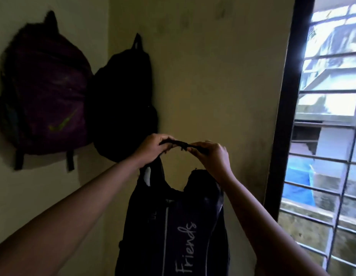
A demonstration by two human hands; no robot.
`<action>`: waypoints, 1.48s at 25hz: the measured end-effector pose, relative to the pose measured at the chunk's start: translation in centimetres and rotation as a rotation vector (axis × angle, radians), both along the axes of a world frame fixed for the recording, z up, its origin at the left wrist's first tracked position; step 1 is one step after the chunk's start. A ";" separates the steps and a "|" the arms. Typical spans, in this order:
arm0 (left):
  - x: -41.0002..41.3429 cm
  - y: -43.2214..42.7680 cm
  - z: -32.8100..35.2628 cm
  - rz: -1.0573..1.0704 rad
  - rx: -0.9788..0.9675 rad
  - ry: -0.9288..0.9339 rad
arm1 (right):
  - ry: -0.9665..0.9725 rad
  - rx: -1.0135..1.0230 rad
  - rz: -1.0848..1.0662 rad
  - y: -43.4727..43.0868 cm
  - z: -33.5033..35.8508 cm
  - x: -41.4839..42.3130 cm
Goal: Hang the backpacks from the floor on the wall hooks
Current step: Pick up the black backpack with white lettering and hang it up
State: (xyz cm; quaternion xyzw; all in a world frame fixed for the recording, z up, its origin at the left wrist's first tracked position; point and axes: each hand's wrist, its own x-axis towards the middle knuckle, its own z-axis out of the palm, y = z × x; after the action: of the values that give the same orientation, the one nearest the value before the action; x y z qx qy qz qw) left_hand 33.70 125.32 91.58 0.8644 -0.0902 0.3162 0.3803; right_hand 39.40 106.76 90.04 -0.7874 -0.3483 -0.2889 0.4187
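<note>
- We had the dark "Friends" backpack (173, 226) up off the floor, hanging free in front of the wall (213, 86) by its top carry loop (178, 144). Bag body sagged straight down under the loop, printed face toward us.
- Left hand (151, 149) pinched the loop's left end, right hand (210, 155) pinched its right end. Both clamped on the strap, hands a bit apart w/ the loop pulled taut and flat between them.
- Reason, as we judged it: stretching the loop opens a clear gap under it, so it can drop over a hook w/o fumbling. Two-hand hold also kept the bag from swinging or twisting.
- We held it close to the wall, right of the black backpack (123, 100) and lower than that bag's top handle, which suggests it needed a lift before it could catch. No hook was visible for this one; dim light + our hands in the way, so we couldn't tell where exactly it sat.
- Black backpack hung by its own top handle near the room corner, on the same wall as ours.
- Purple backpack (45, 92) w/ green swoosh hung on the adjoining left wall, its side touching or overlapping the black one. Two up already, so we judged this the third.
- Barred window (328, 120) at the right edge of the wall gave the only light; rest stayed murky.
</note>
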 end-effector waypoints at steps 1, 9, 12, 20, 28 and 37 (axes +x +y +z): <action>0.6 -0.2 1.7 0.012 -0.001 -0.054 | -0.028 0.014 -0.031 0.0 1.6 0.6; 5.6 4.7 12.4 0.122 0.074 -0.332 | -0.141 0.079 -0.090 6.2 13.6 5.0; 8.2 8.3 16.2 0.106 0.055 -0.433 | -0.192 0.140 -0.074 10.4 18.0 7.3; 14.6 18.8 25.7 0.024 -0.052 -0.532 | -0.321 0.259 -0.059 21.5 27.8 13.7; 21.9 24.3 34.6 0.069 -0.016 -0.784 | -0.371 0.467 -0.160 28.8 36.3 19.7; 28.7 24.9 41.1 0.101 0.001 -0.938 | -0.522 0.386 -0.449 30.6 42.3 23.4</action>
State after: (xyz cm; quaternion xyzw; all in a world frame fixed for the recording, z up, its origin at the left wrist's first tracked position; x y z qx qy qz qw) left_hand 62.44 150.20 132.63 0.6316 -0.2101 0.6909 0.2821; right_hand 62.79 137.33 132.31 -0.6509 -0.2014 -0.6241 0.3825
